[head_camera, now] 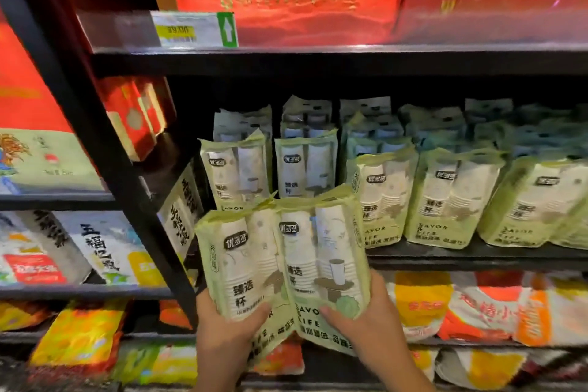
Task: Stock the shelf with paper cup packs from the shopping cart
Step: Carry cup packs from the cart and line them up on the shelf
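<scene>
From my head camera: my left hand (222, 328) enters from the bottom edge, thumb curled over the lower front of a pale green plastic pack of white paper cups (241, 264); my right hand (366, 321) grips a second matching pack (327, 251) likewise; both packs stand upright, edges touching, before the black metal shelf (477, 256), just in front of its row of shelved cup packs (451, 197).

1. Two hands, the left hand (227, 329) and the right hand (369, 325), just before the cup shelf (477, 254).
2. Two held paper cup packs (238, 267) (327, 251), in front of that shelf.
3. Five front-row packs (455, 197) standing on it; those behind are too dim to count.
4. One price tag (194, 29) above it.
</scene>
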`<action>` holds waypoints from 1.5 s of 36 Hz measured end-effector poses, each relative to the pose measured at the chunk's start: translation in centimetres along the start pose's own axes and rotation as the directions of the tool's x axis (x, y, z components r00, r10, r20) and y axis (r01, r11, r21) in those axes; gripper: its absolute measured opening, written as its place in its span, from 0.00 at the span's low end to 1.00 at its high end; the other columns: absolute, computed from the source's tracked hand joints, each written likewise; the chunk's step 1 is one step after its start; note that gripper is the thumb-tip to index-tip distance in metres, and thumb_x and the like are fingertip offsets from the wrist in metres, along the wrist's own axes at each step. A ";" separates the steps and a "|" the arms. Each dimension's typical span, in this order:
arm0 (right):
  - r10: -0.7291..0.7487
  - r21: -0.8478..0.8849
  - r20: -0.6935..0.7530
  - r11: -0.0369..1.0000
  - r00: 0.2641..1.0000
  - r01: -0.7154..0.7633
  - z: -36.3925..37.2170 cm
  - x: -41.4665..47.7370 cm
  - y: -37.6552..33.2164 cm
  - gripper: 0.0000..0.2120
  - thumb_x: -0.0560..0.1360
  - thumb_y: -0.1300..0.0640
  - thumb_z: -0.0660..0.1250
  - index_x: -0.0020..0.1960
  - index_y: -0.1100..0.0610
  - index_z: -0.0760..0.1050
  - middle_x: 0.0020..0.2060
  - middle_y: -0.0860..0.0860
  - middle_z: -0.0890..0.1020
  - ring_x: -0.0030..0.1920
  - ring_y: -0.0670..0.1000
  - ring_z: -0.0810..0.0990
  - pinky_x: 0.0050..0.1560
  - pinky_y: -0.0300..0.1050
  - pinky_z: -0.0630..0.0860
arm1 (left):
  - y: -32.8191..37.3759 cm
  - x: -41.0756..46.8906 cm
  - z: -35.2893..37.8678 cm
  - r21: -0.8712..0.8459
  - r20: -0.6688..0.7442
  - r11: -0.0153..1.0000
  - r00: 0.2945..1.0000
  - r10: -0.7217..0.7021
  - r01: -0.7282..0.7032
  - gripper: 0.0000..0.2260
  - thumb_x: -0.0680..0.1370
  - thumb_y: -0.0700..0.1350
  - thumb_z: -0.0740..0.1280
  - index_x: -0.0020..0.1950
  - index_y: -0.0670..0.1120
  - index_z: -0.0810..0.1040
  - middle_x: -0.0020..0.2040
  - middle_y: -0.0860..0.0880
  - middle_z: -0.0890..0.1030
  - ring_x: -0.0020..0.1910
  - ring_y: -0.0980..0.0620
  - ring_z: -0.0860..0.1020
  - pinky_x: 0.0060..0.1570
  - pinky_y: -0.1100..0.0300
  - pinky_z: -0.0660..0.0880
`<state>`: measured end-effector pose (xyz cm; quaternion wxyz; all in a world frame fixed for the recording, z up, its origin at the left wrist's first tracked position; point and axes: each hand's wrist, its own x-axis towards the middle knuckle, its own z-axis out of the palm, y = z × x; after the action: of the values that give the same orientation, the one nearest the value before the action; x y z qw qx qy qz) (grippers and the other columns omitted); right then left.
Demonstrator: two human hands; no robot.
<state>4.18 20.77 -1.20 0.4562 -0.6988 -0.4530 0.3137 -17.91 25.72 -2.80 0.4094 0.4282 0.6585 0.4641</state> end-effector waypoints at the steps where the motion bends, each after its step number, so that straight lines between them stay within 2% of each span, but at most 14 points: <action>1: -0.002 0.001 -0.017 1.000 1.000 0.002 0.3 0.8 -0.3 0.40 0.57 0.44 0.84 0.61 0.37 0.66 0.51 0.38 0.82 0.50 0.38 0.80 0.51 0.41 0.78 | 0.1 1.2 0.3 0.011 0.001 1.000 1.000 0.000 0.000 0.42 0.53 0.54 0.85 0.62 0.57 0.68 0.52 0.52 0.83 0.52 0.46 0.82 0.55 0.44 0.79; 6: -0.041 0.026 -0.061 0.999 0.997 0.042 2.4 4.5 -1.9 0.35 0.60 0.48 0.85 0.57 0.34 0.66 0.49 0.35 0.83 0.50 0.34 0.80 0.45 0.28 0.75 | 1.9 6.7 0.5 0.063 0.038 0.998 0.999 -0.033 0.031 0.41 0.58 0.48 0.86 0.64 0.51 0.66 0.52 0.49 0.78 0.54 0.44 0.77 0.60 0.47 0.74; 11: -0.097 0.007 -0.117 0.995 0.988 0.098 5.0 8.0 -2.7 0.35 0.61 0.45 0.84 0.60 0.33 0.66 0.55 0.32 0.76 0.55 0.33 0.76 0.50 0.30 0.72 | 2.3 11.5 0.2 0.028 0.083 0.998 0.995 0.051 -0.053 0.42 0.58 0.52 0.86 0.66 0.55 0.66 0.53 0.52 0.80 0.53 0.44 0.79 0.55 0.47 0.76; 16: -0.114 -0.104 -0.211 0.990 0.971 0.093 7.7 10.5 -1.4 0.38 0.61 0.44 0.83 0.66 0.46 0.71 0.56 0.45 0.71 0.58 0.26 0.65 0.51 0.28 0.67 | 2.7 14.4 0.3 0.010 0.151 0.994 0.983 0.107 -0.110 0.38 0.61 0.47 0.85 0.62 0.56 0.66 0.50 0.59 0.77 0.52 0.47 0.77 0.55 0.51 0.74; 18: -0.092 -0.130 -0.211 0.989 0.973 0.065 8.2 11.2 -0.6 0.37 0.61 0.42 0.83 0.66 0.48 0.73 0.55 0.47 0.72 0.56 0.26 0.66 0.50 0.29 0.68 | 2.6 15.1 0.4 0.002 0.168 0.995 0.981 0.100 -0.102 0.38 0.61 0.45 0.85 0.62 0.55 0.65 0.50 0.56 0.77 0.52 0.47 0.76 0.55 0.53 0.71; 22: -0.067 -0.091 -0.222 0.995 0.973 0.048 8.7 11.9 0.0 0.33 0.63 0.47 0.83 0.63 0.49 0.73 0.54 0.43 0.74 0.55 0.33 0.72 0.52 0.35 0.70 | 1.6 16.5 0.9 -0.021 0.187 0.999 0.981 0.051 -0.048 0.47 0.60 0.42 0.85 0.73 0.46 0.63 0.56 0.49 0.75 0.58 0.47 0.75 0.63 0.52 0.71; 25: -0.084 -0.064 -0.224 0.995 0.971 0.071 8.7 12.5 -0.2 0.32 0.66 0.48 0.81 0.65 0.43 0.70 0.56 0.38 0.76 0.57 0.34 0.76 0.51 0.27 0.70 | 1.1 17.3 1.1 -0.082 0.169 0.997 0.985 0.022 -0.008 0.48 0.62 0.36 0.84 0.76 0.44 0.61 0.59 0.46 0.75 0.63 0.45 0.74 0.64 0.55 0.67; 29: -0.068 0.008 -0.227 0.997 0.971 0.072 8.9 13.4 -0.6 0.34 0.70 0.55 0.79 0.67 0.44 0.62 0.56 0.33 0.76 0.53 0.25 0.74 0.49 0.22 0.71 | 0.3 18.6 1.2 -0.037 0.188 0.998 0.981 -0.045 0.053 0.60 0.59 0.51 0.85 0.81 0.45 0.51 0.75 0.41 0.68 0.72 0.41 0.68 0.75 0.48 0.62; 32: -0.055 0.001 -0.207 0.998 0.977 0.056 9.1 14.5 -0.5 0.31 0.72 0.54 0.78 0.66 0.43 0.62 0.56 0.35 0.77 0.54 0.28 0.76 0.56 0.33 0.75 | 0.3 19.2 1.2 -0.029 0.191 1.000 0.982 0.002 0.004 0.54 0.58 0.56 0.84 0.77 0.49 0.59 0.70 0.45 0.74 0.67 0.42 0.73 0.72 0.45 0.67; 36: -0.054 -0.013 -0.183 0.999 0.982 0.053 9.1 15.9 -0.4 0.27 0.73 0.55 0.77 0.65 0.44 0.65 0.57 0.37 0.79 0.56 0.29 0.76 0.51 0.24 0.70 | 0.5 20.3 1.3 -0.041 0.197 0.999 0.980 0.031 -0.024 0.47 0.67 0.49 0.82 0.77 0.55 0.56 0.62 0.52 0.75 0.62 0.48 0.73 0.68 0.48 0.68; 40: -0.078 -0.061 -0.179 0.996 0.981 0.068 8.8 16.9 -0.4 0.25 0.73 0.57 0.76 0.61 0.41 0.67 0.56 0.37 0.79 0.56 0.30 0.76 0.55 0.29 0.71 | 0.9 21.1 1.2 -0.069 0.255 0.996 0.964 0.072 -0.056 0.43 0.70 0.45 0.80 0.74 0.56 0.55 0.57 0.58 0.77 0.61 0.48 0.76 0.64 0.50 0.71; 43: -0.077 -0.101 -0.190 0.993 0.979 0.059 8.8 17.6 0.0 0.25 0.72 0.54 0.77 0.64 0.45 0.69 0.58 0.40 0.78 0.59 0.36 0.76 0.61 0.41 0.72 | 1.6 21.2 1.0 -0.086 0.288 0.993 0.952 0.107 -0.086 0.39 0.72 0.43 0.78 0.75 0.51 0.58 0.58 0.54 0.77 0.60 0.50 0.75 0.59 0.55 0.69; 47: -0.099 -0.119 -0.204 0.990 0.974 0.075 9.0 18.3 0.2 0.28 0.70 0.52 0.77 0.66 0.45 0.70 0.60 0.42 0.78 0.64 0.47 0.76 0.65 0.48 0.72 | 1.0 21.9 1.0 -0.060 0.281 0.996 0.956 0.086 -0.072 0.34 0.73 0.48 0.77 0.73 0.55 0.64 0.64 0.54 0.79 0.64 0.50 0.76 0.61 0.53 0.71; 54: -0.073 -0.050 -0.169 0.997 0.983 0.065 9.5 17.9 -0.1 0.26 0.75 0.57 0.74 0.69 0.46 0.69 0.58 0.38 0.81 0.59 0.36 0.78 0.61 0.37 0.74 | 1.3 21.8 0.9 -0.027 0.303 0.996 0.949 0.085 -0.081 0.32 0.75 0.51 0.74 0.76 0.58 0.63 0.70 0.57 0.76 0.69 0.51 0.73 0.70 0.46 0.68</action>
<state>3.12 40.63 -5.19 0.4884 -0.7167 -0.4431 0.2268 -23.30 46.84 -4.91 0.4891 0.5190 0.5658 0.4140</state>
